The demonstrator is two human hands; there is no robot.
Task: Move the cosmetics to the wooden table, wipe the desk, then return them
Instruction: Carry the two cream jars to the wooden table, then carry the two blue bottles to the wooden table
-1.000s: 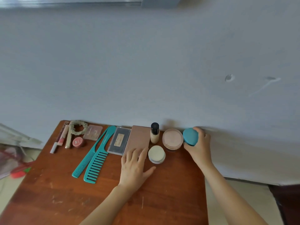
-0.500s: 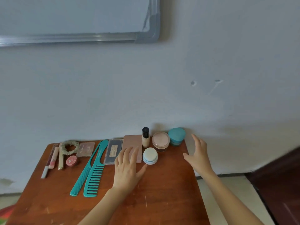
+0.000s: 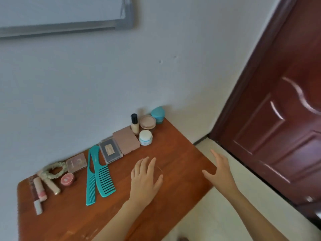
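Observation:
Cosmetics stand in a row along the wall on the wooden table (image 3: 173, 164): a teal jar (image 3: 158, 114), a pink-lidded jar (image 3: 147, 122), a foundation bottle (image 3: 134, 126), a white cream jar (image 3: 145, 137), a pink palette (image 3: 126, 140), a dark palette (image 3: 110, 151), two teal combs (image 3: 99, 176), a small compact (image 3: 76, 162), a green scrunchie (image 3: 54, 169), a small red pot (image 3: 67, 179) and lipstick tubes (image 3: 40, 189). My left hand (image 3: 145, 179) hovers flat over the table, empty. My right hand (image 3: 219, 173) is spread open over the table's right edge, empty.
A dark red door (image 3: 281, 108) stands at the right, close to the table's corner. Pale floor (image 3: 213, 216) lies between table and door. A framed board (image 3: 66, 16) hangs on the grey wall above.
My right hand let go of the teal jar by the wall and drew back toward the table's right edge. My left hand pulled back from the palettes. The view swung right, bringing the door in.

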